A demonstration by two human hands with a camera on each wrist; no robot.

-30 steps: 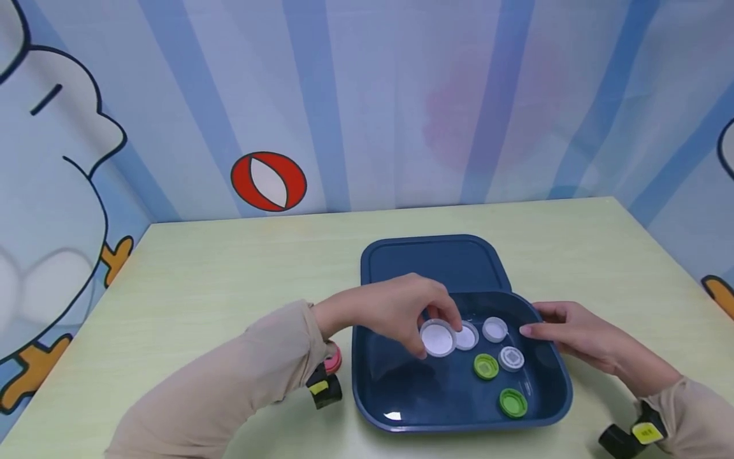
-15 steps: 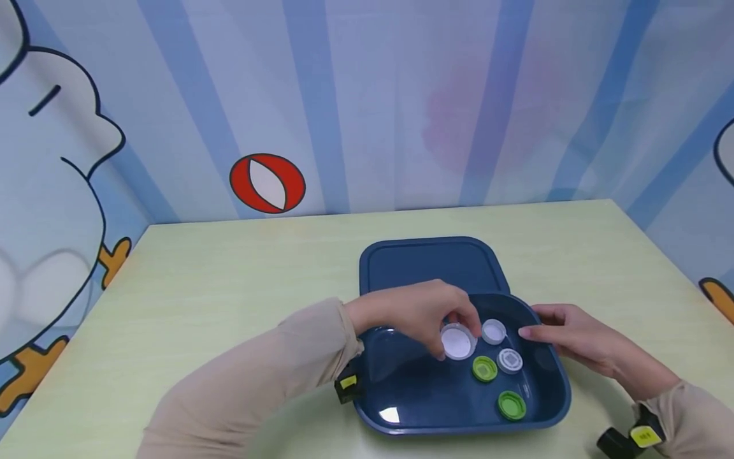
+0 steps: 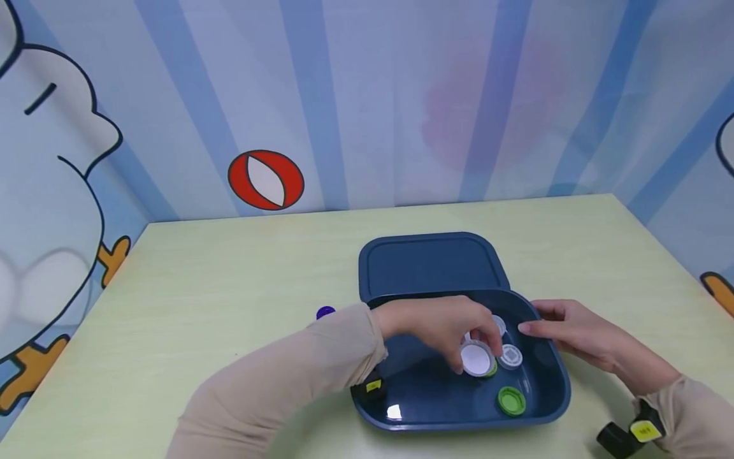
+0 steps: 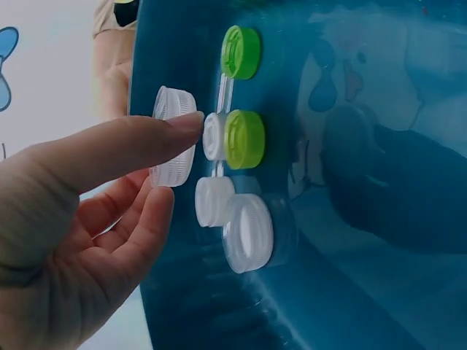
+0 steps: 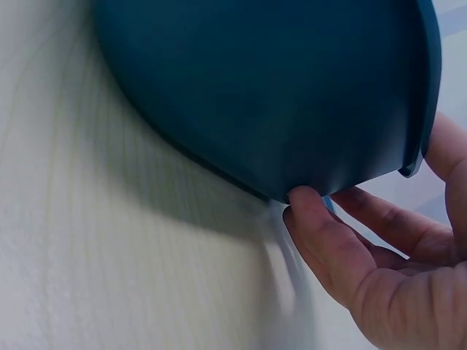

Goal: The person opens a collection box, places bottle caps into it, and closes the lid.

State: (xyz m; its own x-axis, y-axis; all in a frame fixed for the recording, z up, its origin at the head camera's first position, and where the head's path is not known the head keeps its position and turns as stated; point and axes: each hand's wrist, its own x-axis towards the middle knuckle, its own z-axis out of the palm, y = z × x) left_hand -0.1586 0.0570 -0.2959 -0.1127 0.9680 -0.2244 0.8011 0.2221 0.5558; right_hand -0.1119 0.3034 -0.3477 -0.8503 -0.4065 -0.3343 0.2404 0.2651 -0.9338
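Note:
My left hand (image 3: 441, 325) pinches a large translucent white bottle cap (image 3: 477, 359) between thumb and fingers, over the dark blue plastic box (image 3: 459, 426). In the left wrist view this cap (image 4: 175, 106) is held above the box floor, apart from the caps lying there. Inside are two green caps (image 4: 242, 52), two small white caps (image 4: 215, 202) and another large clear-white cap (image 4: 248, 233). From the head, the held cap partly covers one green cap. At the box's right side, my right hand (image 3: 579, 335) grips the rim, thumb over the edge and fingers outside against the wall (image 5: 292, 95).
A flat dark blue lid (image 3: 430, 264) lies right behind the box. On the pale wood-look table (image 3: 241, 280), a purple cap (image 3: 325, 311) shows beyond my left sleeve (image 3: 287, 376). A striped cartoon backdrop (image 3: 373, 115) stands along the table's far edge.
My left hand has carried its cap rightward and slightly nearer across the box. The purple cap has come into sight; a pinkish-red one is now hidden by the sleeve. My right hand stays put.

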